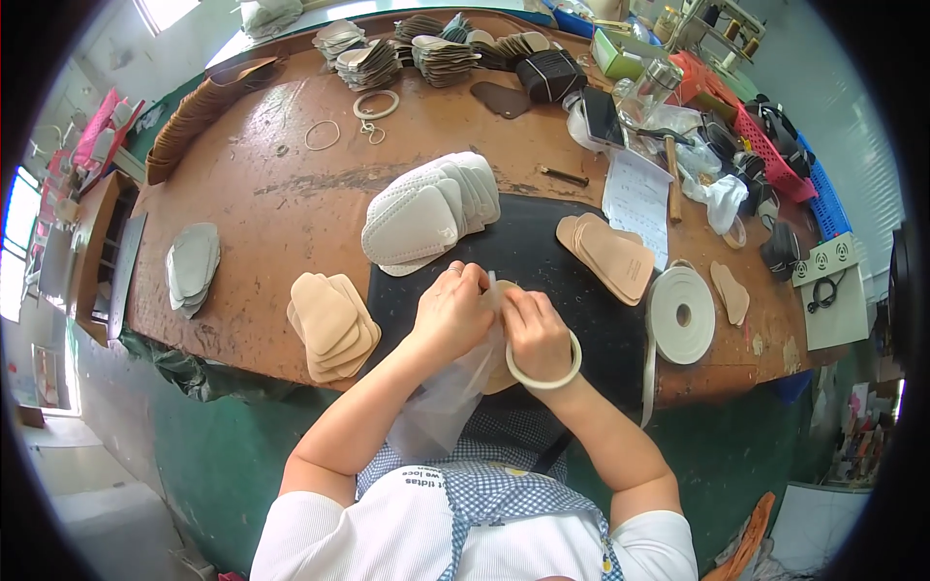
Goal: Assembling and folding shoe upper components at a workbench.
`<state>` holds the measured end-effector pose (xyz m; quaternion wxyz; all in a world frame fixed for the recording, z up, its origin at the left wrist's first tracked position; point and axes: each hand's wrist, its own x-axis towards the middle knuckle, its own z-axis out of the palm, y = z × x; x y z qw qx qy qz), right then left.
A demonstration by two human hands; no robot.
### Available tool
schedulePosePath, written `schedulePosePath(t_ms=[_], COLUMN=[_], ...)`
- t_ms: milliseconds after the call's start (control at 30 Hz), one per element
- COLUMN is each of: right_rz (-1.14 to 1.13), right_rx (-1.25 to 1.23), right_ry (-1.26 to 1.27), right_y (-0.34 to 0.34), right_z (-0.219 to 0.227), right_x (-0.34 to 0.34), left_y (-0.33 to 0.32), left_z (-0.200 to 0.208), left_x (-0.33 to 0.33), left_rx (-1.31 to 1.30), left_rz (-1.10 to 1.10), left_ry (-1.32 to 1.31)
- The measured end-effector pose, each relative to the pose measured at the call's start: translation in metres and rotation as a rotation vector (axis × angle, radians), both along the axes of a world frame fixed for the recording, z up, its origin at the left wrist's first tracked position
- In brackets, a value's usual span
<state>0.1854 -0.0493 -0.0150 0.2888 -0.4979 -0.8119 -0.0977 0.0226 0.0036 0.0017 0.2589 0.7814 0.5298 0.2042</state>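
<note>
My left hand (453, 308) is closed in a pinch on a translucent plastic sheet (441, 407) that hangs toward my lap. Close beside it, my right hand (536, 334) has its fingers curled together; what lies between its fingertips is hidden. A cream ring like a roll of tape (573, 371) circles my right wrist. Under both hands a tan leather piece (500, 376) shows in part on the black mat (591, 339). Beyond them stands a stack of pale grey stitched pieces (426, 218). Tan pieces lie in piles at the left (329, 320) and right (605, 254).
A white tape roll (681, 315) lies at the right, its end over the table edge. Grey pieces (194, 266) lie far left. A hammer (673, 184), written paper (635, 203), phone (603, 118) and pink basket (770, 150) fill the right. More stacks (444, 58) line the back.
</note>
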Motion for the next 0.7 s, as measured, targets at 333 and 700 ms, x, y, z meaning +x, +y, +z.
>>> schedulePosePath(t_ms=[333, 700], right_rz=[0.045, 0.63], right_rx=[0.008, -0.464], right_ry=[0.294, 0.355], right_y=[-0.007, -0.086], right_z=[0.003, 0.039], right_x=[-0.001, -0.004], left_y=[-0.005, -0.012], left_z=[0.003, 0.007], left_x=[-0.01, -0.166], left_rx=[-0.177, 0.09], left_rz=[0.065, 0.686], left_ry=[-0.264, -0.688])
